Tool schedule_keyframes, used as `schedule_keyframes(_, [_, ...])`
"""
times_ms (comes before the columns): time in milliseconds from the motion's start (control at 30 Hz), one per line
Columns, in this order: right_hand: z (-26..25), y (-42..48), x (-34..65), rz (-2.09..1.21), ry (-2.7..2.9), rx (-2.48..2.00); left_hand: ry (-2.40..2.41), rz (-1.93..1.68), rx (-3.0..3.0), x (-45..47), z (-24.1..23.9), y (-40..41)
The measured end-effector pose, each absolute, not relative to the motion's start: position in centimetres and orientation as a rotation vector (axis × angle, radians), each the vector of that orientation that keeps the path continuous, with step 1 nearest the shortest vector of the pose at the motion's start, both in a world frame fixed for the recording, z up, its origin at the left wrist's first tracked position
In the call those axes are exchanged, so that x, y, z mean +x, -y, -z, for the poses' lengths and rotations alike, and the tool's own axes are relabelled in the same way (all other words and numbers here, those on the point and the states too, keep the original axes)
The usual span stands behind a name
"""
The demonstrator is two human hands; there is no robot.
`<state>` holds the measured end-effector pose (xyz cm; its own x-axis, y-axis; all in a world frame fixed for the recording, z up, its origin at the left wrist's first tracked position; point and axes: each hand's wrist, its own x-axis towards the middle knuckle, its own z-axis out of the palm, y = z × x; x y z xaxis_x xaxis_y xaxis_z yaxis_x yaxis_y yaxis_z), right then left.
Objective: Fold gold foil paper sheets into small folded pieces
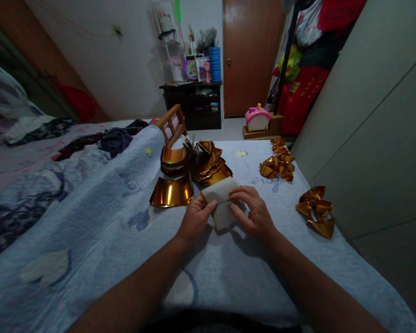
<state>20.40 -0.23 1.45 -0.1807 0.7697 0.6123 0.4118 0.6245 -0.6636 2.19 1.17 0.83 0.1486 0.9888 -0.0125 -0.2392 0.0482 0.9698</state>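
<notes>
A white-backed sheet of paper (222, 203) lies partly folded on the pale blue bedspread (100, 217), and both of my hands are on it. My left hand (195, 217) pinches its left edge with thumb and fingers closed. My right hand (253, 210) presses down on its right side, fingers curled over the fold. Just beyond lies a curled gold foil sheet (172, 192) and a loose pile of gold foil sheets (197, 162).
Folded gold foil pieces (315, 210) lie at the right edge of the bed, with more folded gold pieces (278, 164) farther back. A small wooden frame (172, 124) stands behind the pile. Clothes (114, 138) are heaped at left. A grey wardrobe (370, 115) rises on the right.
</notes>
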Motion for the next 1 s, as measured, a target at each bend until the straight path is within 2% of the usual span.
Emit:
schedule_keyframes(133, [-1.2,-0.4,20.9,-0.718,1.405,-1.202,-0.895,-1.174,1.042,2.1,-0.9,-1.2])
schedule_keyframes(267, [-1.0,-1.0,21.1,-1.228,1.223,-1.153,-0.875,-1.145,1.039,2.0,-1.1,-1.0])
schedule_keyframes(367, [-1.0,-1.0,21.2,-1.365,1.179,-1.137,-0.901,-1.106,1.043,2.0,-1.0,-1.0])
schedule_keyframes(667, [-0.4,-1.2,21.7,-1.349,1.203,-1.266,-1.166,-1.113,1.218,1.3,-0.1,-1.4])
schedule_keyframes(1000, [0.1,-1.2,21.7,-0.826,1.596,-1.455,-1.253,-1.006,1.577,0.7,0.7,-1.8])
